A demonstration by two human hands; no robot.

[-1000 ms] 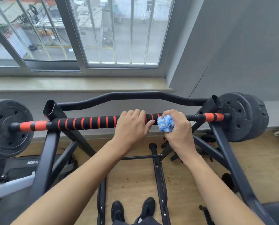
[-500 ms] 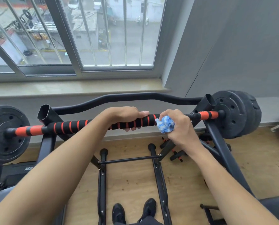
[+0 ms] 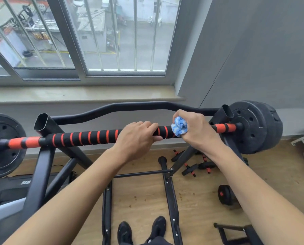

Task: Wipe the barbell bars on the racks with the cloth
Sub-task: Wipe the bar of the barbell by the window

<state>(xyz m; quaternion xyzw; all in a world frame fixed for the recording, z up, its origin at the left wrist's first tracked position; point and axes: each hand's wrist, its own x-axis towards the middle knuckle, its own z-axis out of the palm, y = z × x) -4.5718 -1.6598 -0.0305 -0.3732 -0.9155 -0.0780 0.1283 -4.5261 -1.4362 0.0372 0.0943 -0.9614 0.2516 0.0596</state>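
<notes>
Far left of the barbell bar, a black weight plate sits on its end, w/ an orange-and-black sleeve section just inboard. Next along, the rack upright w/ its open tube top stands right at the bar, which rests across it; a curved black bar runs behind, between the two uprights. The bar's mid stretch is black foam w/ red spiral stripes.

Abt the middle of the bar, the left hand lies over the top, fingers curled round the foam and thumb under it, so it's gripping the bar. Just right of that, touching the bar, is the cloth, a blue-and-white wad. The right hand has it bunched in curled fingers and holds it against the bar, near the right upright.

Further right, another orange-and-black sleeve, then stacked black plates on that end, close to the grey wall.

Below the bar: wood floor, rack base rails, small dumbbells lying under the right side, and the person's black shoes at the bottom. Behind the bar, a sill and a barred window.
</notes>
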